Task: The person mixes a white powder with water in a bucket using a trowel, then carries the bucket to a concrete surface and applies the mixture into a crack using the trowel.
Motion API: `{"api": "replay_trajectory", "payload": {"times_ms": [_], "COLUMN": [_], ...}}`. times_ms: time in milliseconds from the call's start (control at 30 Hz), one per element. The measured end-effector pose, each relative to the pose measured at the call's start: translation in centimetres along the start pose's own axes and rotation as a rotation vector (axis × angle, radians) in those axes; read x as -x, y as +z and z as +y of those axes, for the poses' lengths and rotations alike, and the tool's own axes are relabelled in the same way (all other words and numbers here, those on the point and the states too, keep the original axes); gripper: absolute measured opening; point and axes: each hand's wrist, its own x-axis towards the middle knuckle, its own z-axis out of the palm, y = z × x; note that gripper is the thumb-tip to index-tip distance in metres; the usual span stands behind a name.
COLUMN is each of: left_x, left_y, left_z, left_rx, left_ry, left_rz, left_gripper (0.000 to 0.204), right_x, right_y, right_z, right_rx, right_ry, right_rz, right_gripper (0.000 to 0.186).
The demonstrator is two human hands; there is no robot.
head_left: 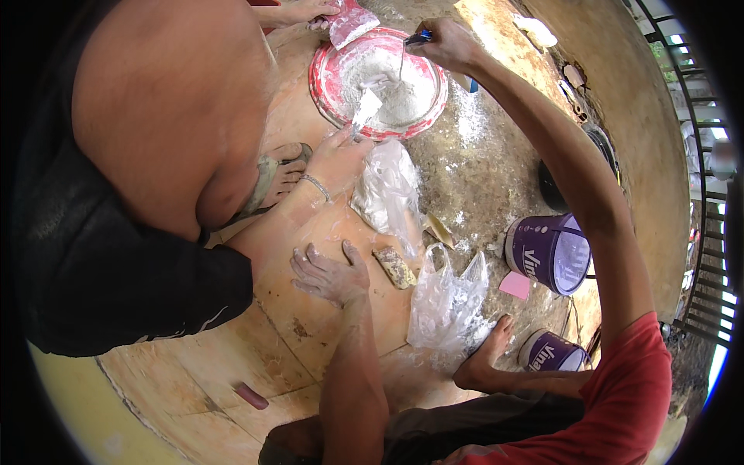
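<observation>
My right hand (449, 46) grips a tool with a blue-and-black handle (419, 37). Its thin metal end dips into the white powder or paste in a red round basin (316, 81); whether this is a blade seen edge-on I cannot tell. Lower down, my left hand (333, 277) rests on the tiled floor with fingers spread, holding nothing and dusted white. Beside it lies a brownish, white-smeared block (394, 267). A co-worker's hand (337, 159) holds a white-coated scraper (366, 108) at the basin's near rim. Above, the co-worker's other hand (308, 11) holds a pink, white-smeared scraper (353, 23).
A clear plastic bag with white contents (387, 190) and another crumpled bag (446, 302) lie before me. Two purple buckets (535, 248) stand at right, near a pink piece (514, 285) and a black bucket (552, 186). The co-worker's leg (170, 101) fills the left.
</observation>
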Motion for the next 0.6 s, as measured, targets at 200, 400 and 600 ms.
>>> {"api": "replay_trajectory", "payload": {"times_ms": [200,400,600], "left_x": [-0.1,-0.1,-0.3], "left_y": [-0.3,0.1,-0.1], "left_z": [-0.3,-0.5,-0.8], "left_rx": [-0.016,-0.019,-0.050], "left_ry": [-0.012,0.004,-0.032], "left_rz": [-0.012,-0.017,-0.042], "left_gripper": [0.073,0.075,0.075], "right_x": [0.5,4.8,13.7], "right_y": [-2.5,4.7,8.7], "right_z": [-2.2,1.0,0.4], "right_rx": [0.022,-0.073,0.001], "right_ry": [0.030,0.107,0.271], "right_rz": [0.173,0.005,-0.068], "right_gripper": [0.057,0.065,0.072]}}
